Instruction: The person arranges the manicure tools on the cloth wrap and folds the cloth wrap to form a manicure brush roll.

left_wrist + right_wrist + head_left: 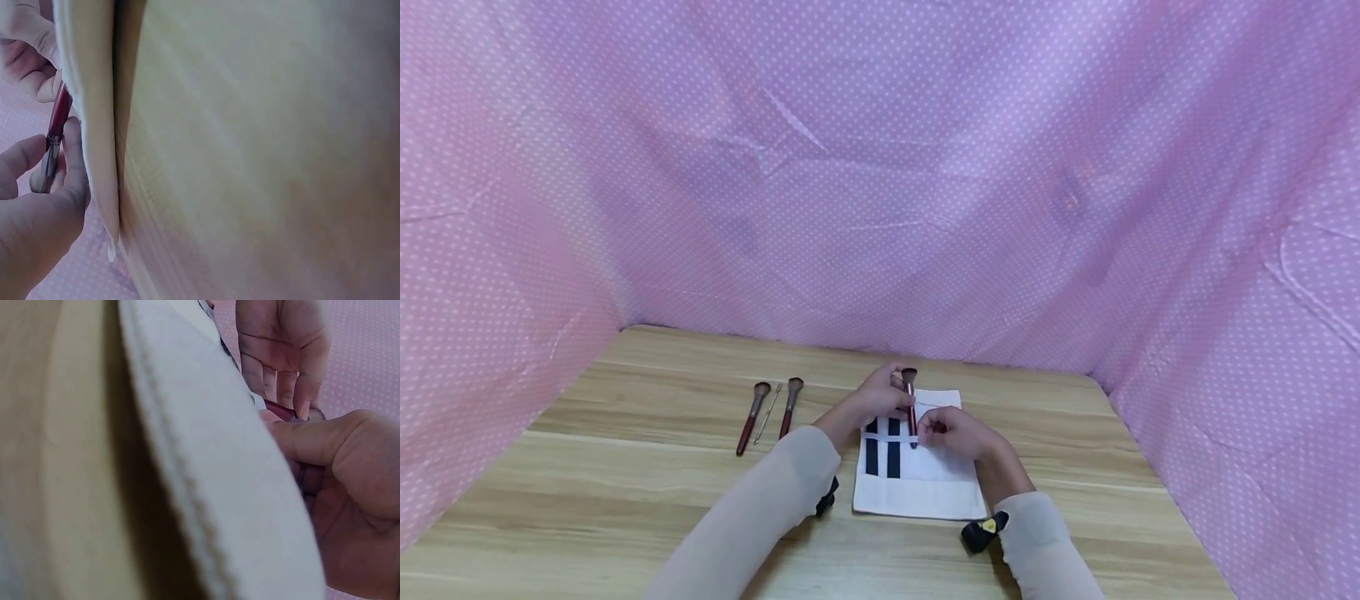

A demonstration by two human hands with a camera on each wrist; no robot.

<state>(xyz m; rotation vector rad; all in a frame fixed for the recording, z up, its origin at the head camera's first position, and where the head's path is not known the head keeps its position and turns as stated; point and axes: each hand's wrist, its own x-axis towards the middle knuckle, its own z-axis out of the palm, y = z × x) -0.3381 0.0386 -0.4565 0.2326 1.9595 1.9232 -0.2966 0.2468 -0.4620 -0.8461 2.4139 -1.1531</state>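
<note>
A makeup brush (912,417) with a dark red handle stands over the white brush roll (917,497), bristles toward the far side. My left hand (883,394) pinches it near the metal collar; in the left wrist view the thumb and fingers close on the collar of the brush (59,115). The handle's lower end overlaps the white elastic band (880,437) across the roll. With curled fingers my right hand (951,431) pinches the band beside the handle. In the right wrist view, the thumb tip lies right at the elastic band (257,401).
Two dark strips, one of them a black strip (893,458), lie under the band on the roll's left side. Left of the roll on the wooden table (647,517) are a makeup brush (752,418), a thin metal tool (767,414) and another brush (791,407). Pink dotted cloth (880,208) surrounds the table.
</note>
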